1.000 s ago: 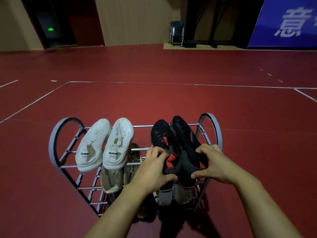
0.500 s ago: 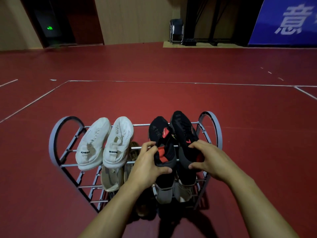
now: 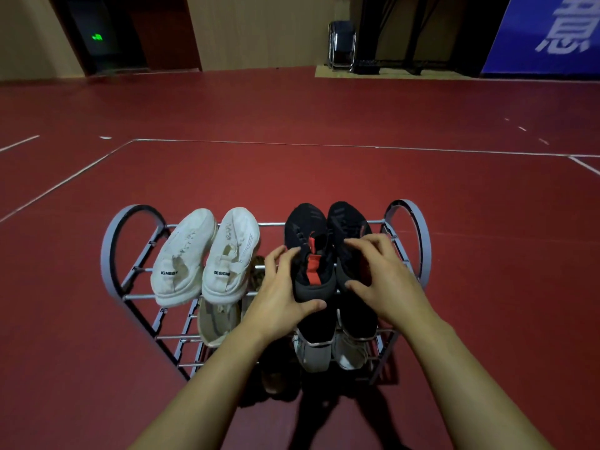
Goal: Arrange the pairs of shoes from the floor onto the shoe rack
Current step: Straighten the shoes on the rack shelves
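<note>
Grey metal shoe rack sits lower centre of the frame on a red sports floor with white court lines. Rack has arched side frames and thin rod tiers.

Top tier, left half: pair of white sneakers, side by side, toes pointing away toward the top of the frame, heels near the front rod, black lettering on the heel straps. Top tier, right half: pair of black sneakers with red tongue patches, touching each other, toes away.

Left hand grips the left black sneaker's heel end: thumb curled across the near heel, fingers bent on its left side. Right hand is on the right black sneaker, fingers curled over the upper, thumb at the inner heel edge; looks like a grip, though the contact is partly hidden by the hand itself.

Lower tiers: a beige shoe below the white pair, grey-white shoes below the black pair, and a dark brownish shoe lower still in shadow, type hard to tell.

Background, top of frame: folding chair upper centre, blue banner with white characters upper right, green exit sign in a dark doorway upper left.
</note>
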Action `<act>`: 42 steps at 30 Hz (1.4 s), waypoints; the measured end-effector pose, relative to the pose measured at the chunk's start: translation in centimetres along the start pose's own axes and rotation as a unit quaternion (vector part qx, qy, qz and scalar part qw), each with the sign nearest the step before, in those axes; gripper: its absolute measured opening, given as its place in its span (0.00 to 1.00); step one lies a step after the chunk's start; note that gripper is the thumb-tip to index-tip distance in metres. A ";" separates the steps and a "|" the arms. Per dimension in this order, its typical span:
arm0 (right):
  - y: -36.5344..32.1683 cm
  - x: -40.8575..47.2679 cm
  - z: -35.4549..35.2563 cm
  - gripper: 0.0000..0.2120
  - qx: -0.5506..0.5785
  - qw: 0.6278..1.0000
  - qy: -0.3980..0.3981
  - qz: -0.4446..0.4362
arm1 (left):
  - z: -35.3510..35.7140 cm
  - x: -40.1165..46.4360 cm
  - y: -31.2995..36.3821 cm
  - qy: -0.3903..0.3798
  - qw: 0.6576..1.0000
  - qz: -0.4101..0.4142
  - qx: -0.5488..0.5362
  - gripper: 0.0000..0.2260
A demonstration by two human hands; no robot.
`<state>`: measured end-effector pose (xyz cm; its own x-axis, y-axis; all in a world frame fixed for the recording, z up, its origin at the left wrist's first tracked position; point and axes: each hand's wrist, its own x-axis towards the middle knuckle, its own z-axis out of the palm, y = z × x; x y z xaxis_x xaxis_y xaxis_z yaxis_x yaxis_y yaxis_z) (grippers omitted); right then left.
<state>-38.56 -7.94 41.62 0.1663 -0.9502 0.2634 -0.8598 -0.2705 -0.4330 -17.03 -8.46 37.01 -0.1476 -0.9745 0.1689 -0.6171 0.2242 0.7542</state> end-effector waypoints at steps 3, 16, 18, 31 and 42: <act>-0.5 -0.9 -0.7 0.22 0.010 0.999 0.046 0.006 | -1.0 -1.1 -0.2 0.041 0.999 0.018 0.023 0.32; -1.6 -4.2 4.4 0.17 0.040 0.946 -0.321 -0.016 | -3.7 -5.6 -6.9 -0.258 0.946 -0.068 0.184 0.10; -2.2 -3.8 5.4 0.19 0.050 0.942 -0.332 -0.008 | -4.5 -5.5 -8.6 -0.217 0.957 -0.105 0.162 0.09; -3.1 -1.9 10.4 0.25 0.028 0.971 -0.233 0.042 | -6.7 -6.4 -14.4 -0.044 0.979 -0.170 0.107 0.17; -4.4 -1.4 14.8 0.28 -0.011 0.979 -0.204 0.001 | -5.3 -4.7 -15.9 -0.016 0.966 -0.234 0.109 0.22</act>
<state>-27.88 -7.71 30.39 0.3403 -0.9343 -0.1062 -0.8696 -0.2697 -0.4135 -2.45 -7.51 27.54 0.1646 -0.9697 -0.1804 -0.7692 -0.2407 0.5919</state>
